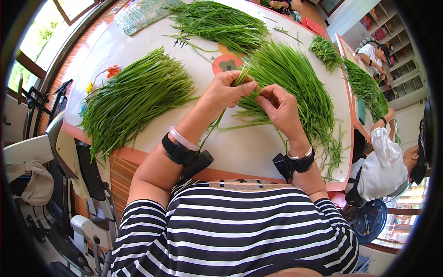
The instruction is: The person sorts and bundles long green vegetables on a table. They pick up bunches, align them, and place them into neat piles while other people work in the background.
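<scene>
Between the thumb and fingers of my left hand (230, 90) is a small bunch of garlic chives (242, 77), its pale ends pointing up and its leaves hanging below the palm. My right hand (282, 108) is close beside it, thumb and forefinger pinched on a bit of green at the bunch. Both hands are above the table, in front of a large pile of garlic chives (290, 76). To the left lies another big heap of chives (138, 98), its leaves reaching over the table edge. A third heap of chives (218, 24) lies at the back.
The white table (242, 149) has a pink edge. Loose scraps of leaf (334, 155) lie at its right. A patterned mat (143, 15) is at the far left, a smaller chive pile (325, 52) at right. People (384, 166) sit at a neighbouring table; gym-like equipment (93, 228) stands at left.
</scene>
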A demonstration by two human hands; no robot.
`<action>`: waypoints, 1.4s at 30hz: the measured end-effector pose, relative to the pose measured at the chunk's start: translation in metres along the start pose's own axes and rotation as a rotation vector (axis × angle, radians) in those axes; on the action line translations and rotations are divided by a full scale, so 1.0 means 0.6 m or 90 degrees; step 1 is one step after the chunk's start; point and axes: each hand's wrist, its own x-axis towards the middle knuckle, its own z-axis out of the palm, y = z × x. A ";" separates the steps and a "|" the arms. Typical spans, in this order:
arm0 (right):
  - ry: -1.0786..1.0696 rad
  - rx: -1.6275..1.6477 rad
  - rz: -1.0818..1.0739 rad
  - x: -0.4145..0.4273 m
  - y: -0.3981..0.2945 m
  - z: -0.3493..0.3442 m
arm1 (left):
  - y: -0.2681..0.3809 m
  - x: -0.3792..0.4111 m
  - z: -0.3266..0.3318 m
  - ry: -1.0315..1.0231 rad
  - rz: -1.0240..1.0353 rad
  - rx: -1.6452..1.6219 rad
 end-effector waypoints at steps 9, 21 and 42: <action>0.025 0.011 -0.005 0.004 0.010 -0.011 | 0.028 0.007 -0.035 0.120 0.124 -0.253; -0.007 0.056 0.000 0.004 0.012 -0.002 | 0.003 0.003 -0.010 -0.093 0.028 -0.245; -0.034 -0.361 -0.142 0.005 0.014 -0.017 | 0.083 -0.020 -0.135 -0.303 0.232 -0.475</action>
